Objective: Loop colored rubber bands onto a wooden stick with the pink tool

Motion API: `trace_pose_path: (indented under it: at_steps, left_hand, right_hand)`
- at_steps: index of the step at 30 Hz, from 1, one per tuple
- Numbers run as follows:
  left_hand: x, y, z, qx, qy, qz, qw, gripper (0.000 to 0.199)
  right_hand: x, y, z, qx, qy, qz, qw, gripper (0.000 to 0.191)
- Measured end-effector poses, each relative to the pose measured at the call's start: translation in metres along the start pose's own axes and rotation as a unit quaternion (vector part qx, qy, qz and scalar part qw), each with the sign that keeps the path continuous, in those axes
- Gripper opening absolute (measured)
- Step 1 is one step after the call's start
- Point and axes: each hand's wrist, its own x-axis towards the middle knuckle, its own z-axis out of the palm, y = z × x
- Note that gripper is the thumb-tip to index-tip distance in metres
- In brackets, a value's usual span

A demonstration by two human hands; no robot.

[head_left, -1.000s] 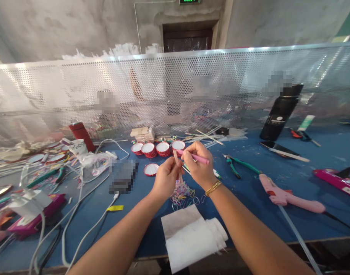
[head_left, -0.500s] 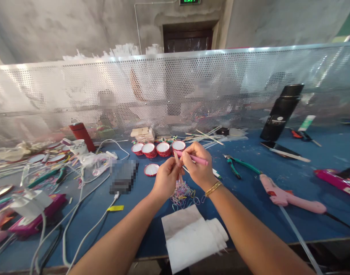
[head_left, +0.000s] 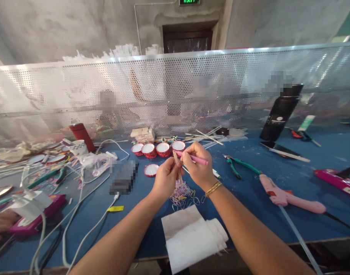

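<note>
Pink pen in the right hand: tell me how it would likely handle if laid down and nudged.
The pink pen would probably roll, since its barrel looks slim and round. It is likely stiff, as it juts straight out of the right hand without sagging. Being so thin, it is probably light too.

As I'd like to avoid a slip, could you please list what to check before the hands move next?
1. Left hand gripping the flat stick: ok.
2. Right hand gripping the pink pen: ok.
3. Pen tip touching the stick: cannot tell, too small.
4. Area just below the hands free of loose bits: not ok, coloured loops lie there.
5. Pink glue gun away from both hands: ok, off to the right.
</note>
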Motion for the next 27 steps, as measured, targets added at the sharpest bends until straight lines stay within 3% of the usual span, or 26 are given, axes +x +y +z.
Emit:
trace_pose_path:
  at_steps: [27]
  left_hand:
    - [-0.0011,0.0026,0.0002,0.002,-0.005,-0.002,1.0,0.03]
  right_hand:
    - [0.0018,-0.0012,-0.0015,-0.02,0.021,-0.026,0.999,0.016]
